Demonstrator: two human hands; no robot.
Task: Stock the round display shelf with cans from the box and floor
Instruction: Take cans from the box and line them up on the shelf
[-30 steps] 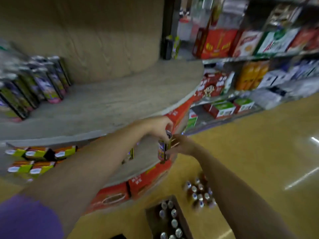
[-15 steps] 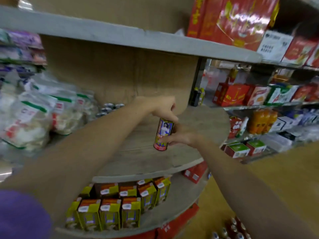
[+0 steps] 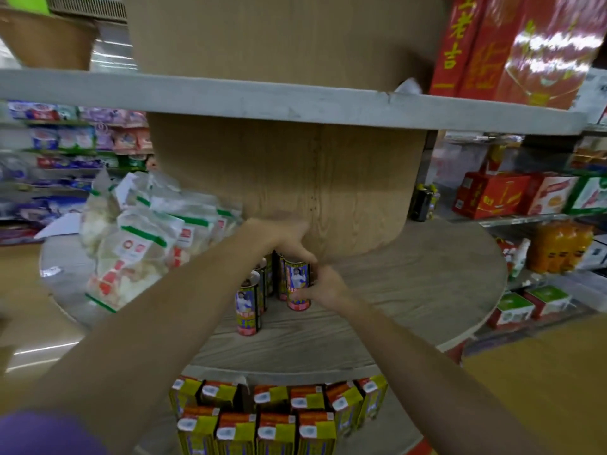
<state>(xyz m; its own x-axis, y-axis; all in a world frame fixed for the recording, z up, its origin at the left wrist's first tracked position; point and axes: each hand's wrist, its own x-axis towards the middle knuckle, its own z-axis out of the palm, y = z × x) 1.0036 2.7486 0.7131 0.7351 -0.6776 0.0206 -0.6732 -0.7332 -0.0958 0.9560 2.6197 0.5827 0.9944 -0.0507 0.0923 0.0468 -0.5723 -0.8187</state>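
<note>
On the middle tier of the round display shelf (image 3: 410, 290), both hands grasp one can (image 3: 297, 284) standing upright: the left hand (image 3: 285, 238) curls over its top, the right hand (image 3: 325, 287) grips its side. Its label shows a figure in white; the writing is too blurred to read. At 7 o'clock of it stands another can (image 3: 247, 305), with more behind, count unclear. Red cartons (image 3: 512, 44) at 1 o'clock read "王老吉". Eleven yellow juice cartons (image 3: 276, 418) fill the tier below.

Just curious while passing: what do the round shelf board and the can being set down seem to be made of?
Round shelf board: looks like wood or wood-look laminate, matte grey, with visible grain lines. Can: probably metal, glossy under a printed label; both hands cover its top and side.
</note>
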